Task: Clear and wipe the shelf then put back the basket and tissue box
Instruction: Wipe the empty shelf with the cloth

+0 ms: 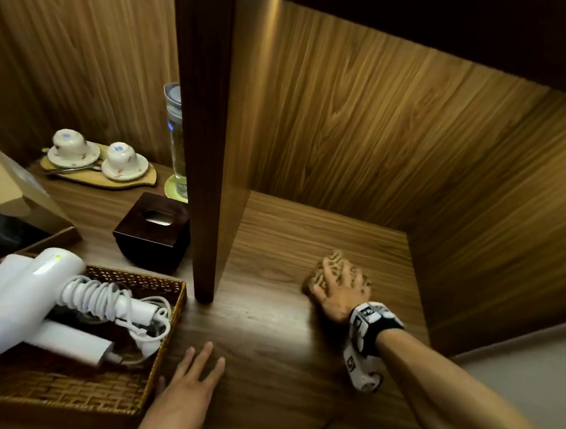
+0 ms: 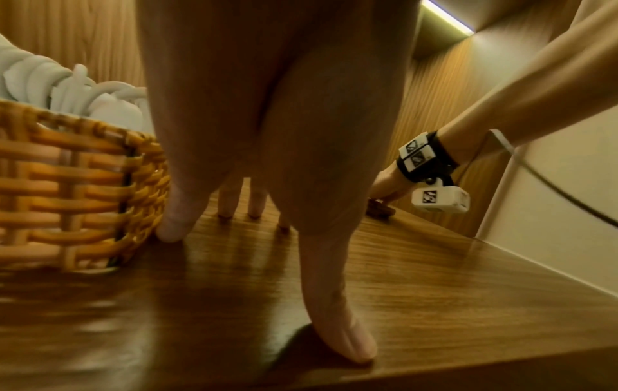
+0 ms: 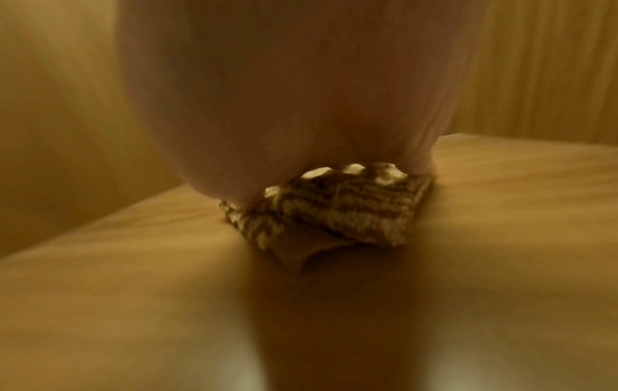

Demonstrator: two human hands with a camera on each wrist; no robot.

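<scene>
My right hand (image 1: 340,285) lies flat with spread fingers on a brown patterned cloth (image 1: 334,256), pressing it to the floor of the wooden shelf (image 1: 307,229). The right wrist view shows the palm (image 3: 284,105) on top of the folded cloth (image 3: 341,209), blurred. Flat on the wood in front of the shelf divider rests my left hand (image 1: 192,385), holding nothing; its fingertips (image 2: 174,227) touch down beside the wicker basket (image 2: 67,185). The basket (image 1: 61,390) stands left of the divider with a white hair dryer (image 1: 18,296) in it. A dark tissue box (image 1: 153,228) sits behind the basket.
A dark vertical divider (image 1: 204,175) separates the shelf bay from the counter at left. Two upturned cups on saucers (image 1: 98,158) sit on a tray at the back, beside a glass bottle (image 1: 176,133). A cardboard box (image 1: 8,191) is at far left.
</scene>
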